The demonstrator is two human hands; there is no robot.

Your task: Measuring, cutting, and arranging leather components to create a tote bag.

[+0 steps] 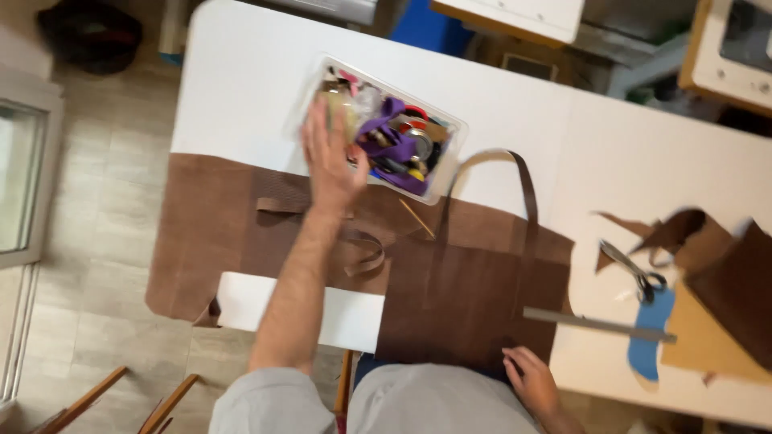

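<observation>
The left hand (330,157) reaches forward, fingers spread flat, over the clear plastic box of sewing oddments (378,128) on the white worktop (241,80). The right hand (531,378), fingers loosely curled and empty, pins the brown leather sheet (466,281) at the near edge.

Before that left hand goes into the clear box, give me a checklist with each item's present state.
1. Left hand at the clear box: ok, it rests over the near-left corner.
2. Left grip free: ok, fingers spread, nothing held.
3. Box fully on the white table: ok.
4. Box contents sorted: not ok, purple ribbon and small items are jumbled.
5. Right hand on the brown leather: ok, at the near edge.
6. Scissors out of the way: ok, lying far right, apart from both hands.
</observation>
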